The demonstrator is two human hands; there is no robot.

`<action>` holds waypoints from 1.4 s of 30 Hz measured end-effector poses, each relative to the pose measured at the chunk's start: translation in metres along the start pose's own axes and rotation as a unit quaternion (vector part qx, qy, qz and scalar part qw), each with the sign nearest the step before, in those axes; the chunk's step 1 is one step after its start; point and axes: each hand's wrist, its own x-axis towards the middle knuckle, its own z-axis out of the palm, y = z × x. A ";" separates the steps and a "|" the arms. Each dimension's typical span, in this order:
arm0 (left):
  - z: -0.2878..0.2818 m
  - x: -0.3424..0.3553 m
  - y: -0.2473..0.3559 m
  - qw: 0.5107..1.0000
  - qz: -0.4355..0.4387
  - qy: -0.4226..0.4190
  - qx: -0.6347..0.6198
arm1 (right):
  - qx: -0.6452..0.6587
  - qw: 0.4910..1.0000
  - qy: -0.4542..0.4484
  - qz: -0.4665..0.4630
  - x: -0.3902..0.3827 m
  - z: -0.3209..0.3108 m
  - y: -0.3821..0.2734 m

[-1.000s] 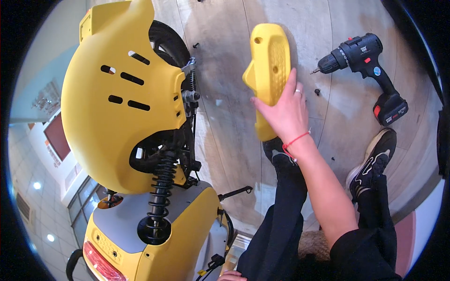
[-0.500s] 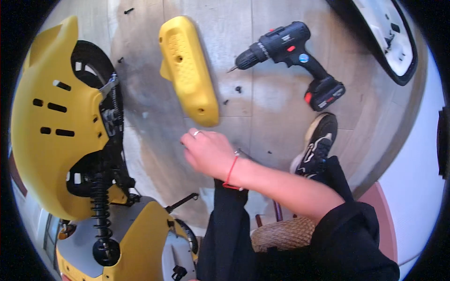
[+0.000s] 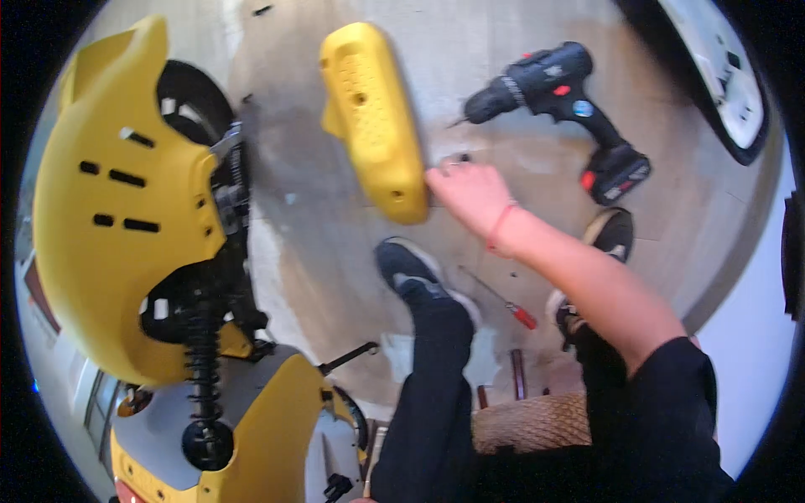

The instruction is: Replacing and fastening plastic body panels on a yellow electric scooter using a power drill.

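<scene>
Yellow plastic cover (image 3: 373, 126) is just lying on the floor (image 3: 293, 226), right hand (image 3: 471, 194) close by its near end, fingers kinda half curled by a small black screw (image 3: 464, 157). Can't tell if it's gripping anything. Drill's (image 3: 549, 80) off to the right.

A woven seat (image 3: 532, 423) shows below, a black-rimmed white part (image 3: 734, 99) at upper right

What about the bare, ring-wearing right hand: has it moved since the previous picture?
Yes: the right hand moved forward and rightward, nearer the stationary black pistol-shaped drill.
</scene>
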 end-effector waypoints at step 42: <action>0.006 -0.002 -0.001 0.997 -0.032 0.065 -0.038 | 0.692 0.647 0.312 0.069 0.080 -0.046 -0.213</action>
